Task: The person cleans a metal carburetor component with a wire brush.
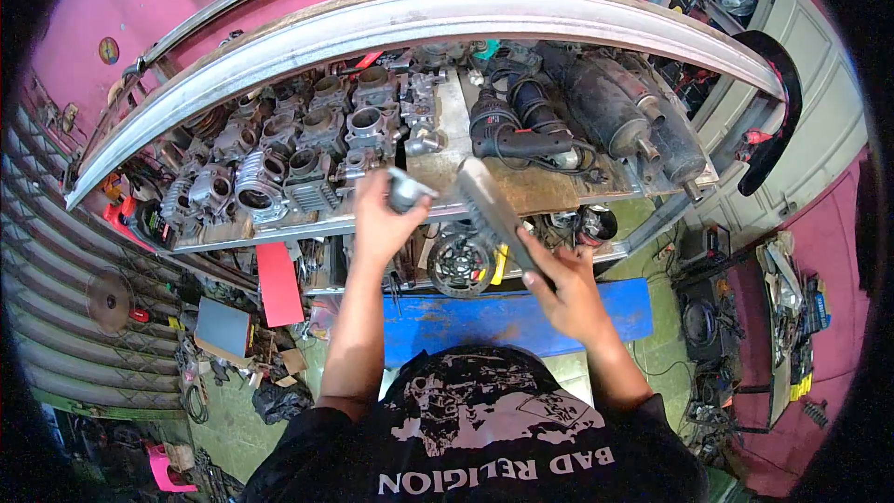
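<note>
My left hand (380, 226) is closed around a small grey metal cup-shaped part (408, 190) that looks like an engine piston. It is held up in front of the shelf's edge. Gripped in my right hand (570, 291) is a long dark brush (492, 210), its bristles facing left and its pale tip pointing up and away. A gap separates the brush from the metal part. Just behind, another small metal part (425, 142) lies on the shelf board (531, 188).
Several engine cylinders (261, 184) fill the shelf's left side. A corded power tool (521, 138) and dark exhaust mufflers (610, 107) lie to the right. A white beam (438, 11) arches above. Below are a round slotted disc (460, 264) and a blue bench (438, 319).
</note>
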A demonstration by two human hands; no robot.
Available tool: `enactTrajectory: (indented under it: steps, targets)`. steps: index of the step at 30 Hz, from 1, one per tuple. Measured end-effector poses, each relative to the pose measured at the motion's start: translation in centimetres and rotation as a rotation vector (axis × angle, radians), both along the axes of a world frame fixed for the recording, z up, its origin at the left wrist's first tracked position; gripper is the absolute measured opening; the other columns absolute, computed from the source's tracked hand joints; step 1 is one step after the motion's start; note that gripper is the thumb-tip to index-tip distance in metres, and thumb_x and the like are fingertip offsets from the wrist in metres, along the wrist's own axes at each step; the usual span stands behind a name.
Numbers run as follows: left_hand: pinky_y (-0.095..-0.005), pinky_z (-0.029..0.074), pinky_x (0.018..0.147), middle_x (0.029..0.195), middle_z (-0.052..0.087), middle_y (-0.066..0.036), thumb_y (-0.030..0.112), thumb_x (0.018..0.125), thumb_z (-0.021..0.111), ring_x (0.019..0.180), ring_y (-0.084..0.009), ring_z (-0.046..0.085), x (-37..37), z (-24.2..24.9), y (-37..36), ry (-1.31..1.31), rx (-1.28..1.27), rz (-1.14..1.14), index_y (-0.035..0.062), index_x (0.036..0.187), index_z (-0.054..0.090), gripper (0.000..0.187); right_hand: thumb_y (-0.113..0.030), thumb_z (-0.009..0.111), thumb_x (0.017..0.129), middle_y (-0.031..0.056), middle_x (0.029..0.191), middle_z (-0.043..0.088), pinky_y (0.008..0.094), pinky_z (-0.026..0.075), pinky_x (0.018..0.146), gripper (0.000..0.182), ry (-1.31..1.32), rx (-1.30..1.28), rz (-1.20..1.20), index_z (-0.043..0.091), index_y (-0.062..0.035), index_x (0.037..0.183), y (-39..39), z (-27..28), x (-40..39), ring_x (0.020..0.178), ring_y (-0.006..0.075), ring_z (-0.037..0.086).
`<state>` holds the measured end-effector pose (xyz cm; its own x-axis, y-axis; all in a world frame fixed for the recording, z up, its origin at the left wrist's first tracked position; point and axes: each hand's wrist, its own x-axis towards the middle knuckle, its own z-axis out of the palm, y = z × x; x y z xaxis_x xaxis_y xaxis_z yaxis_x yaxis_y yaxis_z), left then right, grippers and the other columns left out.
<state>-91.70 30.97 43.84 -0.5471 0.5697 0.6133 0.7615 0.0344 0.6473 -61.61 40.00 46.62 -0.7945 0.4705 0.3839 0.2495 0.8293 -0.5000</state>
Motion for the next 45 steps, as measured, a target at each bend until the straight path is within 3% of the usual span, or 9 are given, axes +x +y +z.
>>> enactTrajectory:
  steps: [8,13,21,26,30,32,33,40,45]
  targets:
    - [-0.0535,0.044,0.096,0.11,0.07,-0.017,0.036,0.061,0.089,0.114,-0.0405,0.06,0.2,-3.3,6.4,0.111,-0.499,0.049,0.0064,0.129,0.053,0.083,-0.023,0.065,0.096,0.0102,0.073,0.061,0.0393,0.034,0.087,0.057,-0.012,0.014,-0.122,0.053,-0.0235,0.152,3.5,-3.0,-7.5,0.074,0.0234,0.055]
    - [-0.0514,0.042,0.097,0.116,0.065,-0.018,0.036,0.071,0.09,0.11,-0.0412,0.057,-1.0,-7.1,6.5,0.073,-0.256,-0.141,0.0149,0.132,0.058,0.072,-0.036,0.059,0.099,0.0181,0.113,0.073,0.0477,0.04,0.096,0.05,-0.356,-0.057,-0.168,0.056,-0.0251,0.147,6.3,0.3,-10.8,0.108,0.0364,0.068]
    - [-0.0474,0.039,0.093,0.114,0.066,-0.016,0.043,0.072,0.088,0.111,-0.0379,0.057,-0.6,-8.3,6.6,0.064,-0.169,-0.097,0.013,0.13,0.059,0.071,-0.035,0.061,0.097,0.0206,0.126,0.068,0.0504,0.04,0.108,0.05,-0.531,0.03,-0.032,0.06,-0.0173,0.144,9.1,4.8,-10.5,0.121,0.039,0.062]
    - [-0.047,0.039,0.096,0.119,0.064,-0.018,0.038,0.073,0.088,0.114,-0.0377,0.058,-0.3,-8.0,6.5,0.052,-0.266,-0.086,0.011,0.133,0.056,0.073,-0.032,0.057,0.095,0.0197,0.117,0.072,0.0599,0.037,0.107,0.055,-0.497,-0.032,-0.022,0.056,-0.0088,0.145,6.7,4.4,-10.3,0.109,0.036,0.07]
    - [-0.0491,0.037,0.095,0.117,0.066,-0.018,0.051,0.081,0.08,0.112,-0.0398,0.058,-0.8,-8.9,6.8,0.078,-0.219,-0.086,0.0127,0.137,0.053,0.073,-0.03,0.059,0.098,0.0221,0.098,0.074,0.0516,0.039,0.104,0.058,-0.493,-0.013,-0.198,0.048,-0.012,0.152,4.5,-0.6,-12.4,0.097,0.0351,0.072]
    - [-0.0497,0.037,0.096,0.119,0.066,-0.02,0.052,0.085,0.076,0.114,-0.0399,0.058,-1.1,-8.7,6.8,0.062,-0.276,-0.079,0.0114,0.137,0.053,0.07,-0.026,0.062,0.096,0.0131,0.089,0.076,0.0503,0.041,0.092,0.061,0.118,0.502,-0.261,0.046,-0.0095,0.153,2.7,-5.5,-10.4,0.081,0.0347,0.071]
    - [-0.0496,0.037,0.096,0.119,0.066,-0.02,0.052,0.086,0.075,0.114,-0.0398,0.058,-1.3,-9.0,7.1,0.069,-0.269,-0.071,0.0111,0.137,0.053,0.069,-0.022,0.065,0.095,0.0114,0.093,0.077,0.0473,0.039,0.084,0.063,-0.136,0.334,-0.288,0.046,-0.0076,0.152,0.9,-5.2,-9.2,0.072,0.0323,0.068]
    - [-0.0501,0.038,0.097,0.117,0.065,-0.023,0.054,0.09,0.07,0.113,-0.0421,0.059,-1.7,-9.4,7.2,-0.004,-0.301,-0.109,0.0093,0.135,0.056,0.065,-0.024,0.064,0.096,0.013,0.075,0.069,0.0457,0.039,0.078,0.067,-0.035,0.275,-0.347,0.039,-0.0066,0.156,1.5,-7.9,-11.0,0.072,0.0322,0.065]
    - [-0.0503,0.038,0.098,0.119,0.065,-0.023,0.05,0.091,0.071,0.114,-0.0434,0.058,-1.7,-9.3,7.3,-0.041,-0.278,-0.102,0.0106,0.135,0.056,0.061,-0.025,0.068,0.092,0.013,0.083,0.073,0.0491,0.038,0.085,0.069,-0.034,0.168,-0.306,0.044,-0.0066,0.153,1.3,-9.0,-10.3,0.084,0.0326,0.065]
